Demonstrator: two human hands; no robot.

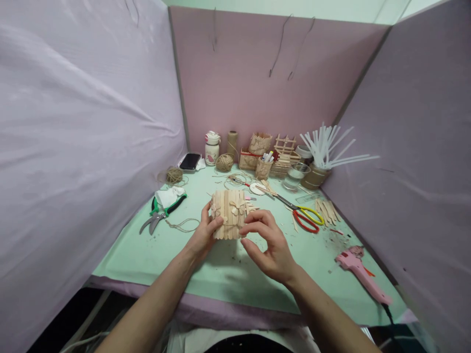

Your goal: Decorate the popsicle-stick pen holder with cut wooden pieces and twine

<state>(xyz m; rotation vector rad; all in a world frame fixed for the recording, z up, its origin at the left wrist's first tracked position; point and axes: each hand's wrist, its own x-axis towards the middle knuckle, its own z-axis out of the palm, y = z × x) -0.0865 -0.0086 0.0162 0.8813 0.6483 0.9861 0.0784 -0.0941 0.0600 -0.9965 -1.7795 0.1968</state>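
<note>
A small piece made of upright pale wooden sticks [228, 215], with bow or petal shapes and thin twine on its front, is held above the table. My left hand [206, 228] grips it from the left side, the thumb on its front and the other fingers partly hidden behind. At its lower right edge is my right hand [268, 244], fingers curved and apart from the thumb, with nothing visible between them. Whether the right fingertips touch the sticks is hard to tell.
Pruning shears [158, 218] lie left, scissors [300, 211] right, and a pink glue gun [362, 277] at the right edge. Behind stand a bottle [212, 149], twine balls [224, 162], stick-made boxes [248, 159], a glass bowl [294, 177] and a jar of white glue sticks [314, 176].
</note>
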